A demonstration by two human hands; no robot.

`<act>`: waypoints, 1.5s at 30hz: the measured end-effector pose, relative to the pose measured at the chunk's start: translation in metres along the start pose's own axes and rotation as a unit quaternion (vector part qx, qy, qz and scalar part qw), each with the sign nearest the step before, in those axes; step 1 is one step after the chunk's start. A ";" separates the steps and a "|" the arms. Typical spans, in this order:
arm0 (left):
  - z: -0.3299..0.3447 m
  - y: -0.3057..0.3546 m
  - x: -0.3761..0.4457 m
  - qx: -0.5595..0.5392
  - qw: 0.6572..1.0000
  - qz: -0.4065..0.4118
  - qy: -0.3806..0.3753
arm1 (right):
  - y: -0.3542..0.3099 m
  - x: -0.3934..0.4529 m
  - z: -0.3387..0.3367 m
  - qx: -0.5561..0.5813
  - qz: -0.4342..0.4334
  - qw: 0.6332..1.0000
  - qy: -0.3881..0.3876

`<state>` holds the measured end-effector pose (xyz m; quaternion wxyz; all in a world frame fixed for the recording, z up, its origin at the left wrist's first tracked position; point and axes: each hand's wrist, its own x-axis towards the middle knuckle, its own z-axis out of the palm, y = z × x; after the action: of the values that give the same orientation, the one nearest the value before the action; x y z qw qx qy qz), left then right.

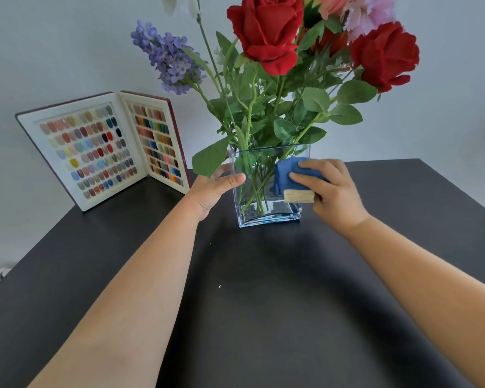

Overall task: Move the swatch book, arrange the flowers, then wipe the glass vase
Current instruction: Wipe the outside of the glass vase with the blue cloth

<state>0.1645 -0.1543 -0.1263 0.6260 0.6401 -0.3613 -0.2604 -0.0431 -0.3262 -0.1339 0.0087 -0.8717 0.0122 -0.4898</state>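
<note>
Glass vase [266,211] between hands, left [212,190] steadying, right [331,189] pressing cloth [287,170].

The top edge cuts off the pink flowers [367,12] and white blooms [179,4].

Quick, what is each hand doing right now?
Left hand: closed around the left side of the glass vase, steadying it.
Right hand: holding a blue cloth pressed against the vase's front.
</note>
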 end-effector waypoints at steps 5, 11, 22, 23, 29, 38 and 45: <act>-0.002 0.003 0.004 0.030 0.999 -0.018 -0.012 | -0.009 -0.022 0.016 0.019 -0.038 0.996 -0.081; -0.005 0.007 0.006 0.062 0.997 -0.040 -0.022 | -0.003 -0.040 0.004 -0.001 -0.037 0.985 -0.170; -0.003 0.008 0.003 0.043 0.998 -0.029 -0.030 | -0.010 -0.014 0.016 0.035 0.060 0.998 -0.002; -0.002 0.009 0.002 0.042 0.998 -0.033 -0.035 | -0.011 -0.025 0.017 0.037 0.051 0.997 -0.044; -0.001 0.010 -0.001 0.021 0.998 -0.038 -0.043 | 0.003 -0.046 -0.013 0.127 0.200 0.971 -0.016; 0.003 0.013 -0.008 0.023 0.998 -0.039 -0.047 | -0.003 0.010 0.001 0.402 0.580 0.708 0.006; 0.007 0.018 -0.012 0.025 0.998 -0.034 -0.055 | 0.010 0.000 -0.014 0.366 0.575 0.717 -0.149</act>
<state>0.1490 -0.1486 -0.1105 0.5793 0.6524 -0.3797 -0.3076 -0.0551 -0.3359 -0.1270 0.6084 -0.6876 0.3292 -0.2208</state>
